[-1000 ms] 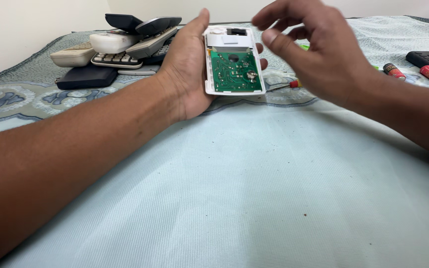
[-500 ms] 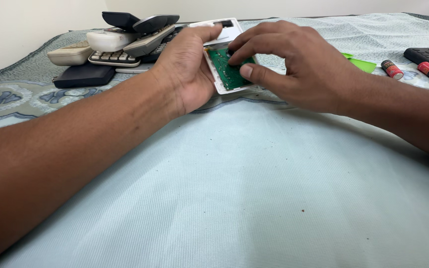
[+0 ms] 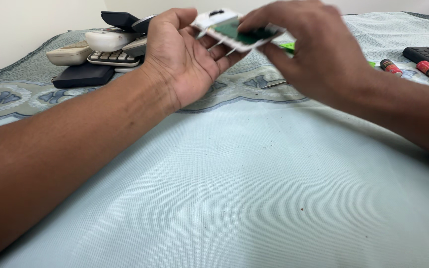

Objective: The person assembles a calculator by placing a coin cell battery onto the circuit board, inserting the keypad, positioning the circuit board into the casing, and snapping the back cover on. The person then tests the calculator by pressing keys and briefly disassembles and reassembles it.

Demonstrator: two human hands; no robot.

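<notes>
A single head-worn camera looks down and forward, close over both forearms, across a cloth-covered surface [image 3: 254, 198].

My hands now lift the white remote shell [image 3: 219, 22] up off the cloth [image 3: 254, 164], and my right hand [image 3: 319, 54] tips its green board [image 3: 247, 35] flat.

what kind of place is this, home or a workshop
Probably a home, with repair work done on a bed or a cloth-covered table: a pale blue patterned woven cloth covers the surface, a pile of old plastic remote controls sits at the back, and loose red cylindrical batteries lie nearby.
</notes>
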